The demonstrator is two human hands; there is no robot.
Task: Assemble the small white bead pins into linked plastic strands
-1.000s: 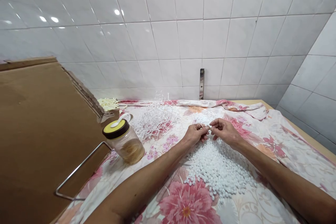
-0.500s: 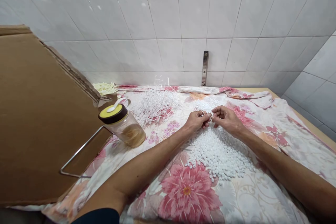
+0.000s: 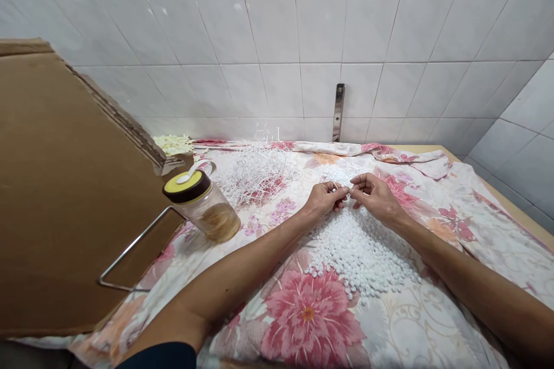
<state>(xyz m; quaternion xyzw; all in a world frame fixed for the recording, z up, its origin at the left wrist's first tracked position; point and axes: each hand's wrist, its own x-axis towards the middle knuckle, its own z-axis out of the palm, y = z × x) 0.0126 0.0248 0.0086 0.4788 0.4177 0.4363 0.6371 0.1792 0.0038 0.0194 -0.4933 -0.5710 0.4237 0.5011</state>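
My left hand (image 3: 325,197) and my right hand (image 3: 373,196) meet fingertip to fingertip above a heap of small white bead-like pieces (image 3: 363,253). Both hands are closed in a pinch. Whatever lies between the fingers is small and whitish, too little to make out. More of the white pieces lie just beyond the hands. To the left of my left hand spreads a loose tangle of thin white plastic-looking sticks (image 3: 255,176).
A floral cloth (image 3: 307,314) covers the table. At left stand a yellow-lidded bottle (image 3: 212,213) with brown liquid, a large cardboard box (image 3: 64,184) and a bent metal rod (image 3: 134,245). Pale yellow pieces (image 3: 173,145) lie behind. A metal bracket (image 3: 338,112) is fixed to the tiled wall.
My right hand's fingers have shifted very slightly at the point where the hands meet. Everything else looks the same.
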